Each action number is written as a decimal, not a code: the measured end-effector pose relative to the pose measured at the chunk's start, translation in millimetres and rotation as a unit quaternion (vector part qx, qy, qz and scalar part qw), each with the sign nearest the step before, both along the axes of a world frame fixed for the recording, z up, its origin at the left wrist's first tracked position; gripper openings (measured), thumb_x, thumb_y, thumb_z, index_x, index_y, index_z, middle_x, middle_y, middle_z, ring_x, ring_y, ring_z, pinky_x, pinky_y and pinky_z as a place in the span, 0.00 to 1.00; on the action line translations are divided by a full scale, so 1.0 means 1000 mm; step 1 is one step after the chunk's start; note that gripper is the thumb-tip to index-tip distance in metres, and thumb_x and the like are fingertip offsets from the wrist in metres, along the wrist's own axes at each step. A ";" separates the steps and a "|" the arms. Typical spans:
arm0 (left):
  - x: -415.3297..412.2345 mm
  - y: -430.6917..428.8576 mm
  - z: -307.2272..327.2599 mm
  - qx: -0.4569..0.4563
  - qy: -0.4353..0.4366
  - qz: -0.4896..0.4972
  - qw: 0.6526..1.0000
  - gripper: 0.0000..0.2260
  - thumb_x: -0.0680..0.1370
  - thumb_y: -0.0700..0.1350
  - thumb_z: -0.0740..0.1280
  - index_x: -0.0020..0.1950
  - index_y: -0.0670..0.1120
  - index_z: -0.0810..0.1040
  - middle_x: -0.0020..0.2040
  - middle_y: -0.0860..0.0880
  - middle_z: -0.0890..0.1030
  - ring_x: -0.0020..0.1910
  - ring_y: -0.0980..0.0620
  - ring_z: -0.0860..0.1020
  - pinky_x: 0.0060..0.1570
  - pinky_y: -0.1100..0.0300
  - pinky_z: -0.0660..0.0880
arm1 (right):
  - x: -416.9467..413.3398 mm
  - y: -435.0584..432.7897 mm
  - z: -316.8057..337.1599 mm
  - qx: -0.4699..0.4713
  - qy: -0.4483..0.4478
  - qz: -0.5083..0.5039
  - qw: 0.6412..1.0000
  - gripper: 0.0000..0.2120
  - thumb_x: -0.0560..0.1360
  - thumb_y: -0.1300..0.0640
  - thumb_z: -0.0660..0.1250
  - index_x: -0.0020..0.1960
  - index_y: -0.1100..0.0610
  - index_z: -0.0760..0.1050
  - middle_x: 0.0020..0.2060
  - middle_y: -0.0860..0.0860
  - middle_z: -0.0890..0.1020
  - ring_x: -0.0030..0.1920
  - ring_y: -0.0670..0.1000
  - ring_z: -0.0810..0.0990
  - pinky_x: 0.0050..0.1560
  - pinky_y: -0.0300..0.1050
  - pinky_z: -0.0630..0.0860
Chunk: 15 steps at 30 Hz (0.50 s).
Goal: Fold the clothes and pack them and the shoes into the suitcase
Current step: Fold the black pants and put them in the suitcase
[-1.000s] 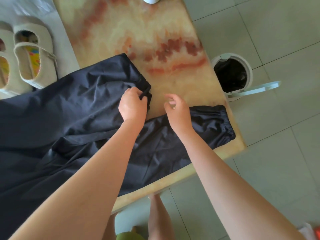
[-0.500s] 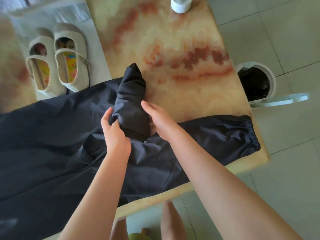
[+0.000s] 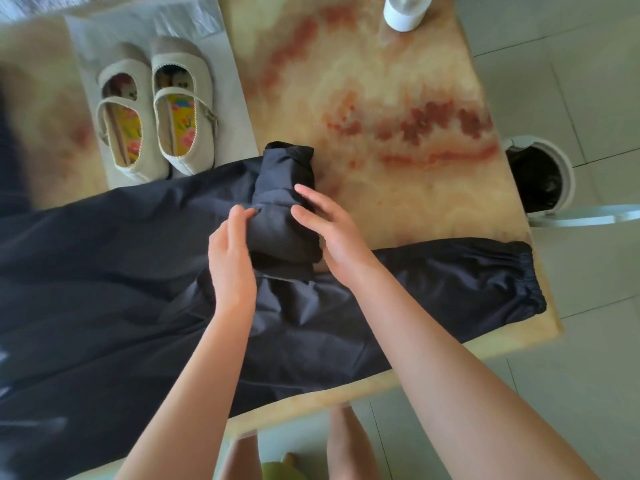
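Dark trousers [image 3: 104, 271] lie spread across the near half of the desk [image 3: 381, 81], with one leg bunched into a folded bundle [image 3: 284, 230] near the middle. The left hand [image 3: 232, 261] and right hand [image 3: 334, 233] press its two sides, fingers straight and uncurled. Beige shoes [image 3: 156, 105] sit far left on a grey sheet [image 3: 194, 29].

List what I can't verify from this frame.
Head view only:
- Suitcase: nowhere in view.
- Trousers: run off the left edge; lower-left fabric blurred.
- Cup: cut off by the top edge; contents unseen.
- Bin: inside too dark to read.
- Left hand: fingertips blurred against the rolled leg, so its grip is unclear.
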<state>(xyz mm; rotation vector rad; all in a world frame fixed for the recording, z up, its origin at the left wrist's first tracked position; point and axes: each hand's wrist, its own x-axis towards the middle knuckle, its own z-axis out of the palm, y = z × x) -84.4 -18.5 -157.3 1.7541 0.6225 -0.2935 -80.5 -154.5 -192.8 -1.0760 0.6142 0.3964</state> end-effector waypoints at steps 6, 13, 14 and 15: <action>-0.002 0.002 -0.011 0.025 0.011 -0.068 0.997 0.14 0.71 0.54 0.73 0.55 0.65 0.77 0.60 0.54 0.75 0.58 0.58 0.76 0.61 0.54 0.75 | -0.006 0.001 0.002 -0.065 -0.019 0.003 0.998 0.24 0.72 0.68 0.70 0.65 0.53 0.74 0.58 0.48 0.79 0.58 0.42 0.77 0.54 0.37 0.76; -0.008 -0.030 -0.010 0.058 -0.037 -0.184 0.981 0.16 0.75 0.49 0.71 0.62 0.55 0.77 0.56 0.53 0.72 0.53 0.62 0.73 0.58 0.64 0.71 | 0.006 -0.055 0.018 -0.361 -0.133 0.057 0.921 0.22 0.70 0.71 0.67 0.61 0.56 0.78 0.58 0.51 0.78 0.60 0.44 0.75 0.63 0.32 0.68; -0.011 -0.041 -0.012 0.060 -0.056 -0.216 0.973 0.16 0.74 0.49 0.71 0.62 0.55 0.77 0.55 0.53 0.71 0.55 0.59 0.73 0.60 0.63 0.71 | 0.009 -0.071 0.022 -0.427 -0.173 0.065 0.885 0.22 0.69 0.73 0.65 0.60 0.59 0.79 0.57 0.54 0.78 0.60 0.46 0.74 0.63 0.29 0.65; -0.014 -0.053 -0.014 0.057 -0.066 -0.245 0.966 0.16 0.74 0.49 0.71 0.62 0.54 0.78 0.55 0.53 0.71 0.57 0.56 0.73 0.62 0.60 0.70 | 0.012 -0.088 0.024 -0.485 -0.208 0.072 0.847 0.23 0.68 0.75 0.63 0.59 0.61 0.79 0.57 0.56 0.78 0.61 0.48 0.73 0.65 0.29 0.63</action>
